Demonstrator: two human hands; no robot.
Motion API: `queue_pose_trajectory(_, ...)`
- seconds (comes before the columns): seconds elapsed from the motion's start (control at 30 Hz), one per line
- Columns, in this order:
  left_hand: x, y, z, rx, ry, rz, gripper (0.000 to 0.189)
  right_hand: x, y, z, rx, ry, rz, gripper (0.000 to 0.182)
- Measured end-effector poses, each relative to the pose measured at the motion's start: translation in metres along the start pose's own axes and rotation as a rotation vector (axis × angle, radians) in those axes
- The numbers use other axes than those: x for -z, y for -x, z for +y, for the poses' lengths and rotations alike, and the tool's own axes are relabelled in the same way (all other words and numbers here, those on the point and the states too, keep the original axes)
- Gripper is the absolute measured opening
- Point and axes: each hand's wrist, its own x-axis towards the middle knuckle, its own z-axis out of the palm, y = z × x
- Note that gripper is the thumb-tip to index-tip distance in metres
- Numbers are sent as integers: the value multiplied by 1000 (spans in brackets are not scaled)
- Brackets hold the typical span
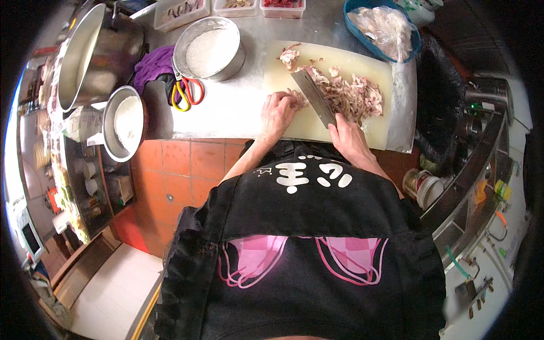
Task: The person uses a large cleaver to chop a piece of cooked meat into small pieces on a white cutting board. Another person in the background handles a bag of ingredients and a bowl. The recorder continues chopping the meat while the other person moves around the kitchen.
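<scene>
On a pale cutting board [299, 123] lies a heap of sliced meat [355, 100], pinkish and brown. My right hand [349, 137] grips a cleaver [312, 95] by its handle end; its broad metal blade slants up and left along the heap's left side. My left hand [278, 112] rests at the board's left part, fingers curled on a small portion of meat [299, 98] left of the blade. A separate piece of meat [289, 57] sits near the board's far edge.
Left of the board are a metal bowl of white powder [209, 51], red-and-yellow-handled scissors [187, 91], a purple cloth [155, 63], a second bowl [125, 123] and a large pot [100, 55]. Food containers [282, 9] line the far side; a blue basket [382, 49] holds bagged food.
</scene>
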Motion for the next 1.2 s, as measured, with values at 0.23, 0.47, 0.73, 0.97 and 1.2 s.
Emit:
queue_pose_trajectory(0.23,-7,-12,-18,-176,62,-99,25,-8,3,-35,-148,97,-113,26)
queue_pose_trajectory(0.47,-4,-13,-14,-156,37,-139,26,-24,-32,-43,-85,166,-115,20)
queue_pose_trajectory(0.73,-5,-7,-24,-145,89,-97,24,-1,-7,-26,-89,105,-133,21)
queue_pose_trajectory(0.97,-4,-4,-25,-163,14,-128,26,-5,-8,-37,53,243,-132,15)
queue_pose_trajectory(1.2,-5,-7,-26,-153,73,-46,17,-7,-29,-13,-6,137,-229,16)
